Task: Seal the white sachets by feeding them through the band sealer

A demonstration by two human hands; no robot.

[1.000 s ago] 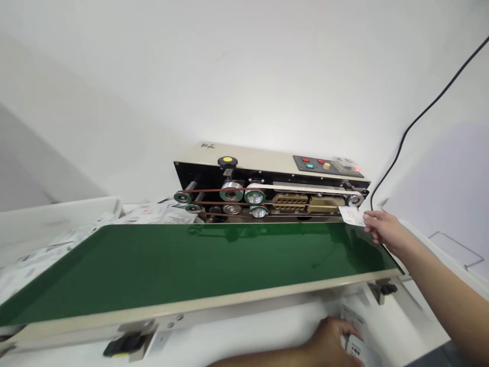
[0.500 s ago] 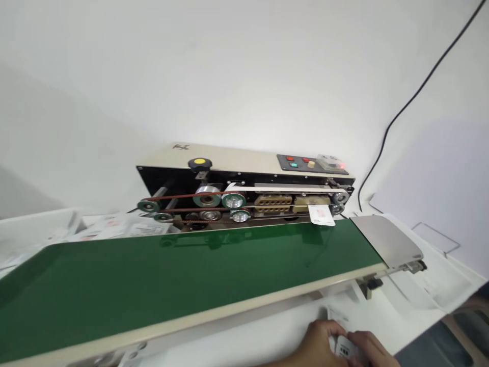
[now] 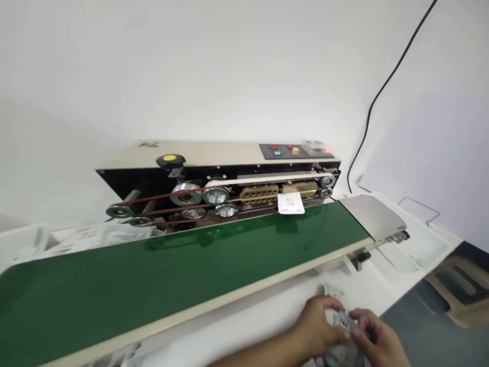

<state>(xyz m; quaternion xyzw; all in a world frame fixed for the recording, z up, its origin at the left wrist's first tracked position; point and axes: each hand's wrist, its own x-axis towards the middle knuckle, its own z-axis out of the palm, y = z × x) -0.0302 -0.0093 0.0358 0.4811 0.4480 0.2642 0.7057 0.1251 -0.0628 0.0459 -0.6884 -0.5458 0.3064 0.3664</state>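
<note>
glossy green belt (image 3: 183, 270); shiny metal pulleys (image 3: 216, 195); glossy plastic packet (image 3: 291, 203)

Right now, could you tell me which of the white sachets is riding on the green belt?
The sachet with red print, under the sealer's brass blocks. The one between both hands is off the belt, and the rest lie piled past its left end.

green conveyor belt (image 3: 183, 275); control panel (image 3: 294, 150); black cable (image 3: 382, 92)

One head-worn camera looks forward and down across the green conveyor belt (image 3: 183, 265) toward the sealing machine (image 3: 229, 178) and wall, both hands close at the bottom edge.
</note>
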